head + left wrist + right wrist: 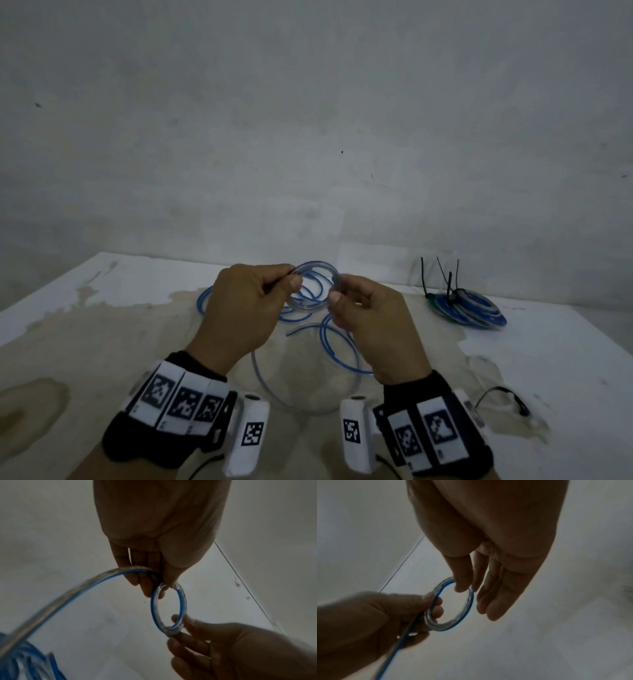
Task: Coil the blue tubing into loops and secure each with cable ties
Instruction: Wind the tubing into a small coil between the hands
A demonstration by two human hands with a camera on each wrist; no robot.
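Blue tubing [317,289] is wound into a small ring and held up in the air between the two hands, above the table [548,346]. From the head view, the left hand [246,308] pinches the left side of the ring with thumb and fingers curled. The right hand [370,325] pinches the right side the same way. More loose tubing [337,342] lies on the table under and behind the hands. Far off to the right of the right hand sits a finished coil [469,308] with black cable ties [448,277] sticking up from it. The far table edge meets a gray wall [308,120] just behind the hands. Bare table spreads out to the left of the left hand and to the right of the right hand. A thin black wire [503,397] lies near the right wrist.

From the left wrist view, the left hand [154,547] grips the top of the ring [168,608], and a long piece of tubing runs off to the lower left. The right hand [231,649] holds the bottom of the ring with its fingertips.

From the right wrist view, the right hand [488,547] pinches the ring [450,605] with thumb and one finger, while its other fingers hang straight. The left hand [368,622] grips the other side.
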